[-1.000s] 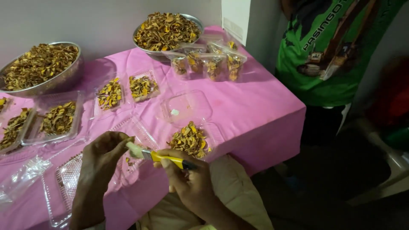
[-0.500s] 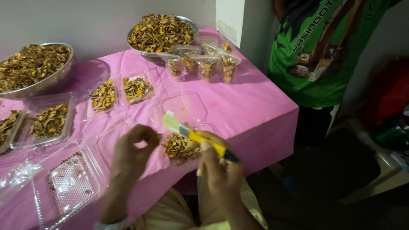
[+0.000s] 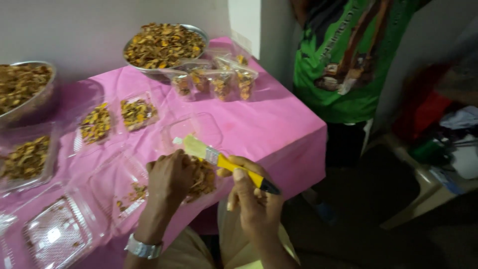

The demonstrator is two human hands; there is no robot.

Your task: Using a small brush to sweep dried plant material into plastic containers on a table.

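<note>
I've got the pink-clothed table [image 3: 279, 124] filling my view, a person in a green shirt [image 3: 343, 74] standing at its far corner. Two big metal bowls of dried yellow-brown chips sit at the back: one [image 3: 164, 47] in the middle, one [image 3: 25, 92] cut off at the left edge. Beside the middle bowl I count about four small filled clear bags [image 3: 214, 79]. Three open clear trays of chips lie on the left, with an empty clear clamshell [image 3: 55, 234] near the bottom edge and another empty tray [image 3: 196, 129] just beyond the hands. My right hand [image 3: 256, 199] is wrapped around the yellow handle of one flat brush [image 3: 224, 162], bristles pointing up-left, fingers curled tight on it. My left hand [image 3: 169, 182] is cupped, knuckles up, on a heap of chips [image 3: 204, 177] just under the bristles; I cannot tell whether it grips any.
</note>
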